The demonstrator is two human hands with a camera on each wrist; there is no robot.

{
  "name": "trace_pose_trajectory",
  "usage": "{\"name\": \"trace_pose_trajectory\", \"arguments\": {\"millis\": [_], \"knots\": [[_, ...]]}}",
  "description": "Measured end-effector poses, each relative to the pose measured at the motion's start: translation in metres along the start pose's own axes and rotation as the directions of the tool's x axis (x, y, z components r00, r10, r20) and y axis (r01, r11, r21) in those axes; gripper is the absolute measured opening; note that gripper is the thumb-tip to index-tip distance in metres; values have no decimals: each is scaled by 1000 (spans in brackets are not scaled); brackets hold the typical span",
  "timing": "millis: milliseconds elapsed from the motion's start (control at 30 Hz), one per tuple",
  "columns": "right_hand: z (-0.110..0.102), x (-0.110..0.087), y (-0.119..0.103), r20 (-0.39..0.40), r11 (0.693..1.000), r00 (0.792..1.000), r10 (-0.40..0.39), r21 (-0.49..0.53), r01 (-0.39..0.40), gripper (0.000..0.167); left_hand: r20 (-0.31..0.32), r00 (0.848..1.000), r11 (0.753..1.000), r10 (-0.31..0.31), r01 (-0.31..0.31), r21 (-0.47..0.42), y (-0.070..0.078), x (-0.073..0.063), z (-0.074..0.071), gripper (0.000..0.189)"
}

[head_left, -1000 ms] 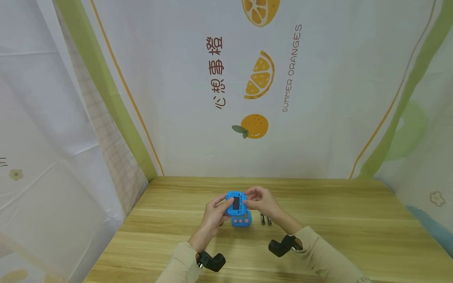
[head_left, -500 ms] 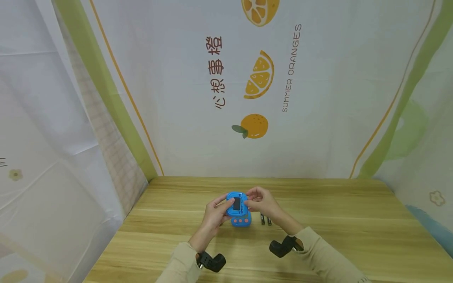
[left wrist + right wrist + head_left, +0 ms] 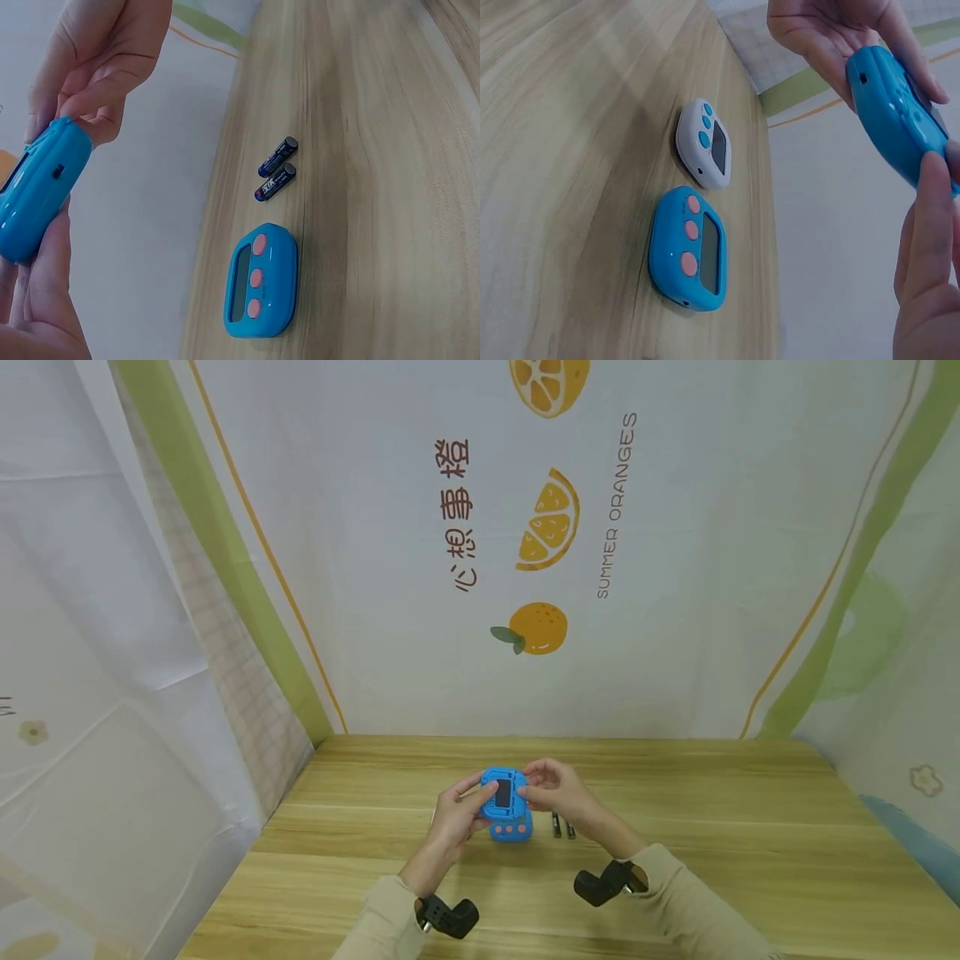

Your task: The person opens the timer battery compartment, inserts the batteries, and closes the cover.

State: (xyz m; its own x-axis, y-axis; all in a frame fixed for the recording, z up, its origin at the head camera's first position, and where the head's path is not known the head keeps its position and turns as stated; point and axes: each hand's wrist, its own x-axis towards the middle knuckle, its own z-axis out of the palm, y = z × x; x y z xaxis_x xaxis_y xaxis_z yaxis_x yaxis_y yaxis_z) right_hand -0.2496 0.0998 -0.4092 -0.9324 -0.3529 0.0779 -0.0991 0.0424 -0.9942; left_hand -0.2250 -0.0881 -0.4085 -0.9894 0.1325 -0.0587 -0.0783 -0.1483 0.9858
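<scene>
My left hand (image 3: 453, 818) holds a blue digital timer (image 3: 504, 792) with its back, which has a dark rectangular panel, turned up in the head view. The thumb lies over that back. At the timer's right edge, the right hand (image 3: 558, 793) pinches it with thumb and fingers. Below the held timer, a second blue timer (image 3: 279, 292) with pink buttons rests on the table. Two dark batteries, one (image 3: 277, 157) beside the other (image 3: 275, 182), lie near it. What is under the right fingertips is partly hidden.
A white timer (image 3: 690, 146) with blue buttons stands beside the blue one on the wooden table (image 3: 712, 827); the left hand mostly covers it in the head view. Behind the table hangs a white cloth (image 3: 675, 652) with orange prints.
Both hands and the held timer have shifted very slightly to the right. The grip looks the same, and the things on the table have not moved.
</scene>
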Motion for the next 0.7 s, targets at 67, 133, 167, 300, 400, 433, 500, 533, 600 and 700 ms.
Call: {"name": "trace_pose_trajectory", "arguments": {"millis": [67, 133, 167, 300, 400, 433, 500, 533, 600, 700], "knots": [[-2, 0, 1, 19, 999, 1000, 25, 34, -26, 36, 11, 1000, 1000, -2, 2, -1, 0, 0, 0, 55], [-3, 0, 1, 28, 998, 999, 39, 53, -41, 36, 18, 1000, 1000, -4, 4, -3, 1, -1, 0, 55], [-3, 0, 1, 29, 998, 999, 40, 55, -42, 37, 19, 1000, 1000, -4, 4, -2, 2, -1, 0, 56], [-4, -1, -3, 29, 998, 999, 37, 42, -39, 38, 29, 1000, 1000, 2, -2, 1, 4, -2, 1, 56], [-4, -2, -6, 31, 999, 999, 30, 26, -31, 39, 35, 999, 1000, 7, -7, 2, 5, -2, 2, 55], [-4, -3, -7, 33, 999, 999, 25, 25, -26, 39, 34, 999, 1000, 7, -8, 4, 5, -2, 2, 55], [-4, -3, -9, 35, 1000, 999, 17, 20, -17, 39, 33, 999, 1000, 9, -9, 4, 5, -2, 2, 55], [-4, -3, -10, 34, 1000, 999, 12, 18, -13, 38, 34, 999, 1000, 10, -10, 6, 5, -2, 2, 55], [-4, -3, -11, 34, 1000, 999, 6, 12, -7, 38, 41, 999, 1000, 9, -9, 6, 5, -2, 1, 55], [-4, -2, -11, 42, 1000, 999, 2, -8, -1, 36, 53, 999, 1000, 5, -5, -1, 4, -2, 1, 55]]}}
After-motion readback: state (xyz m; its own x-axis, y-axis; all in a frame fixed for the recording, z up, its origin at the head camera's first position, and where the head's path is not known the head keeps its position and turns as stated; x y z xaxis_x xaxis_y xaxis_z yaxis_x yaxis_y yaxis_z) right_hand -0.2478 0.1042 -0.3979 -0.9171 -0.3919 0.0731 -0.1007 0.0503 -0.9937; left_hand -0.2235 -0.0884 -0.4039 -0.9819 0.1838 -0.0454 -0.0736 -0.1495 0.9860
